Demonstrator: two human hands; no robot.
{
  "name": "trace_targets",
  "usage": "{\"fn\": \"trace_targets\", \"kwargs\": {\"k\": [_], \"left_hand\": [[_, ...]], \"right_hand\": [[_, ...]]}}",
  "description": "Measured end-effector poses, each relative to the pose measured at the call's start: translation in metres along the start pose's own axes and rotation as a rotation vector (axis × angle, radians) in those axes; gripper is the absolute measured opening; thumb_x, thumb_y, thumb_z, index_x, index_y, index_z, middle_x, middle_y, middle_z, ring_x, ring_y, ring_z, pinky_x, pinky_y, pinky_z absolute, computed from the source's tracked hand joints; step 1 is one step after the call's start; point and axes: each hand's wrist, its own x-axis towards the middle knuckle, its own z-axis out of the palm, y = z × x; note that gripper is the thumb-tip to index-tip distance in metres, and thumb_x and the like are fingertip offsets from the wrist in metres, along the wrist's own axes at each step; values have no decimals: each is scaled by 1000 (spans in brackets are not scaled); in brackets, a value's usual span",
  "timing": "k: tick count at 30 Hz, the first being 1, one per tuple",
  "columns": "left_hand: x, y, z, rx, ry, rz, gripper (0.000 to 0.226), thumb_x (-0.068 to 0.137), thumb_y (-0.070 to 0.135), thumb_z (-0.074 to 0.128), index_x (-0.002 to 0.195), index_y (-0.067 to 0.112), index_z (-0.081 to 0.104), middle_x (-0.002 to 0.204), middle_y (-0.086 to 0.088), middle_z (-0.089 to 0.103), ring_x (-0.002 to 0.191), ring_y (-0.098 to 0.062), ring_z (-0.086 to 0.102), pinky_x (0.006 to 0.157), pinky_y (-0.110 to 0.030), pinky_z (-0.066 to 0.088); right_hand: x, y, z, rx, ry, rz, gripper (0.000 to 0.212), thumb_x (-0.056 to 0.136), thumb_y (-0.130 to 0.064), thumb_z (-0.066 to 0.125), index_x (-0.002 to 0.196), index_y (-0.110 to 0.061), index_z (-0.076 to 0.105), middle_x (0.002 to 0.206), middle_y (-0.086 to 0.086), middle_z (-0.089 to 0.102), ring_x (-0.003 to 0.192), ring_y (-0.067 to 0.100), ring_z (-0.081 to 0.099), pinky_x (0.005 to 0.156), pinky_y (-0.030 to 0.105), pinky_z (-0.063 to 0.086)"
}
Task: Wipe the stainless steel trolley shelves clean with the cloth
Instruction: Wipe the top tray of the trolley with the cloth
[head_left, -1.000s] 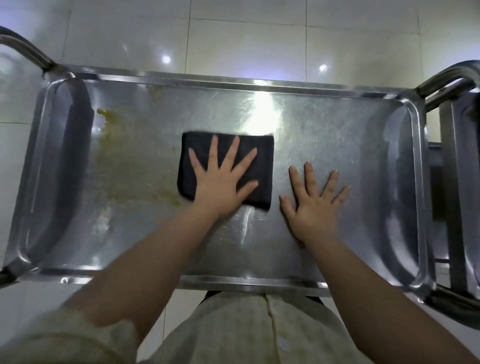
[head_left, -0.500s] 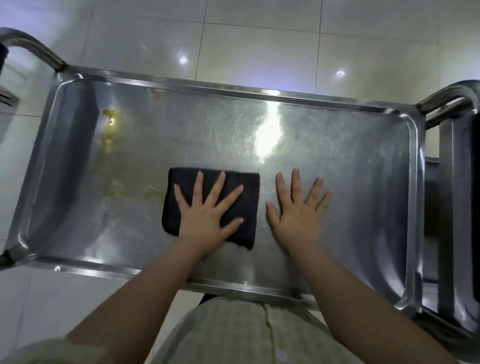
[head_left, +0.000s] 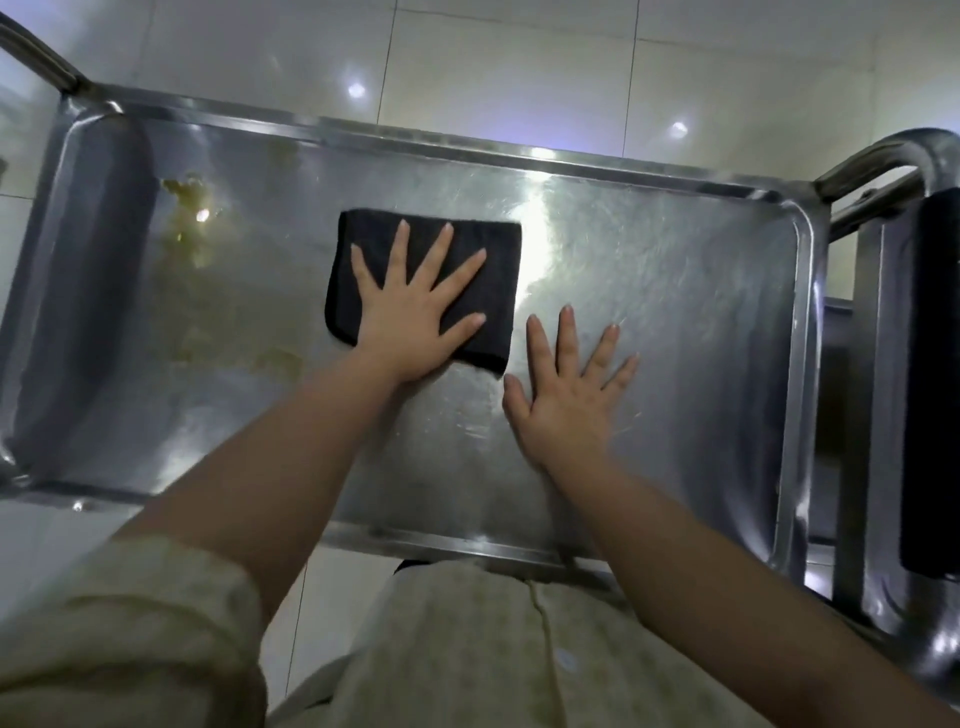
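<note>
The stainless steel trolley shelf (head_left: 701, 322) fills the view, seen from above. A folded black cloth (head_left: 493, 270) lies flat near its middle. My left hand (head_left: 415, 306) presses on the cloth with fingers spread and straight. My right hand (head_left: 566, 389) rests flat on the bare steel just right of the cloth, fingers spread. A yellowish smear (head_left: 192, 228) covers the left part of the shelf, left of the cloth.
Raised rims (head_left: 802, 364) border the shelf all round. Tubular handles rise at the far left (head_left: 47, 57) and right (head_left: 883, 161). A second steel shelf with something dark (head_left: 930, 384) stands at the right. Glossy white floor tiles (head_left: 519, 62) lie beyond.
My left hand has pushed the cloth away from me, toward the shelf's far side. My right hand has stayed flat on the steel beside it.
</note>
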Motion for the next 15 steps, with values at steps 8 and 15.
{"fn": "trace_targets", "kwargs": {"k": [8,15], "left_hand": [[-187,36,57,-33,-34,-32,70,91,76,14,154,46,8,165,2,7,149,-41,-4,106,-78,-1],[-186,46,54,-18,-51,-74,75,86,80,18,153,49,8,165,4,5,149,-40,-5,105,-78,-3]], "right_hand": [[-2,3,-4,-7,-4,-34,67,97,-62,9,154,-34,-15,162,3,-23,142,47,-24,109,71,-5],[-19,40,-15,-43,-124,-183,66,97,-64,17,152,-44,-14,161,-7,-24,144,41,-25,111,70,-8]]}}
